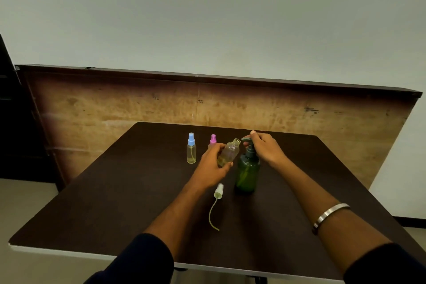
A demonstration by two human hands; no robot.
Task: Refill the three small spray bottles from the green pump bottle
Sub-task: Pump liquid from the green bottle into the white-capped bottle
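A: Which vessel is being filled?

B: An uncapped spray bottle, clear plastic with a threaded neck, tilted so its open mouth points toward the pump spout. A little yellowish liquid sits in its lower part. The left hand grips it, fingers curled round the body, thumb on the near side.

A: And the source?

B: The green pump bottle, translucent dark green with a darker pump head, upright on the dark brown table, just right of the held bottle. The right hand rests on top of the pump, fingers bent over the head; whether the plunger is pressed down cannot be told.

A: Where is the removed top?

B: The sprayer cap, pale with a long yellow-green dip tube curving toward the viewer, lies flat on the table, near the green bottle's base and apart from it.

A: The other two?

B: A blue-capped spray bottle stands upright at left, clear, with yellow liquid low in it. A pink-capped spray bottle stands behind the left hand, its body mostly hidden.

A: Anything else?

B: A metal bangle circles the right forearm; a wooden panel backs the table.
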